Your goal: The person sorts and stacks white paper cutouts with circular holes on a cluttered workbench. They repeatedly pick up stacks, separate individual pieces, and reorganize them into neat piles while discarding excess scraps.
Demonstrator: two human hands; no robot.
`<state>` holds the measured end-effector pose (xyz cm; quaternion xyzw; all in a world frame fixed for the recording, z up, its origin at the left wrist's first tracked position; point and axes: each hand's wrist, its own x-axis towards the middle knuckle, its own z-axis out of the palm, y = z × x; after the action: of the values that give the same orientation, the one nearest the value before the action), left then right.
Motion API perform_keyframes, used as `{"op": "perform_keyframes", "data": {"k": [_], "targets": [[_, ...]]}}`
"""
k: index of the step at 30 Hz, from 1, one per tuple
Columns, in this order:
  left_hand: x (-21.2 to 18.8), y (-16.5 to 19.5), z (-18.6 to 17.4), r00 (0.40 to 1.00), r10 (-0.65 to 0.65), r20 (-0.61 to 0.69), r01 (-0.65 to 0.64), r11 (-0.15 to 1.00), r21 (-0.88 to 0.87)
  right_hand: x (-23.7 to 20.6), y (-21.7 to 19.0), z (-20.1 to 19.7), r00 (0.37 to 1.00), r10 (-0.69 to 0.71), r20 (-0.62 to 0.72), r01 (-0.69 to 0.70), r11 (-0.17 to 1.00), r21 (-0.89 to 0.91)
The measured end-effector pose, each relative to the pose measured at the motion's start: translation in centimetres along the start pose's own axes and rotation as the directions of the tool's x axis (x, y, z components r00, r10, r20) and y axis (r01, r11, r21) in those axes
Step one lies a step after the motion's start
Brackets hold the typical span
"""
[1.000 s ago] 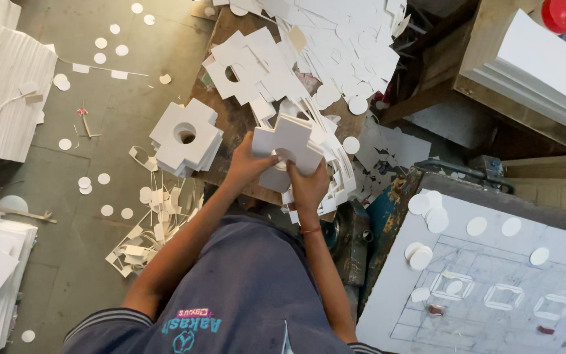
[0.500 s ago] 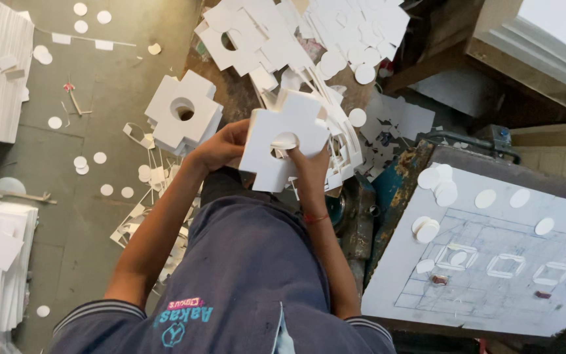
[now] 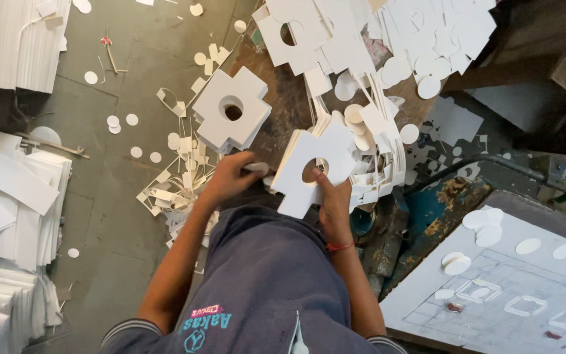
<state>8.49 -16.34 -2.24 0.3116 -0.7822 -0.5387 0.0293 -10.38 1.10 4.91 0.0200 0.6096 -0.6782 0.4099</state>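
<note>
Hands work over a littered table w/ white card everywhere. Right hand (image 3: 333, 204) has its grip clamped on a stack of cross-shaped cards (image 3: 309, 164), thumb lying across the front just beside the round hole in the middle, fingers behind. Stack is held tilted, approx. centre of view, just above the person's lap. A red thread (image 3: 340, 246) circles the right wrist.

Left hand (image 3: 230, 178) sits just left of that stack, fingers pinched together on a small white piece (image 3: 257, 168); can't tell its exact shape, it's mostly hidden by the fingertips.

Farther off & a bit left lies a second stack of cross cards (image 3: 230, 113), flat, also w/ a round hole. Loose cross cut-outs (image 3: 309, 33) pile up at the far edge, mixed w/ round discs (image 3: 397, 69). Thin offcut strips (image 3: 168, 193) tangle left of the left forearm, w/ more small discs scattered on the grey floor (image 3: 132, 52). Tall piles of white sheets (image 3: 8, 46) stand far left, more near left. Near right, a grey board (image 3: 512, 288) w/ square outlines carries a few discs.
</note>
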Motion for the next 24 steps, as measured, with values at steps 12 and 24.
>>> {"op": "perform_keyframes", "data": {"k": [12,24], "targets": [[2.1,-4.0,-17.8,0.933,-0.156,-0.326,0.208,0.969,0.133,7.0,7.6,14.7,0.995,-0.093,0.04,0.096,0.994,-0.056],[12.4,-7.6,-14.3,0.943,-0.191,0.272,0.297,0.851,-0.432,8.3,9.9,18.0,0.971,0.101,-0.217,-0.119,0.99,-0.074]]}}
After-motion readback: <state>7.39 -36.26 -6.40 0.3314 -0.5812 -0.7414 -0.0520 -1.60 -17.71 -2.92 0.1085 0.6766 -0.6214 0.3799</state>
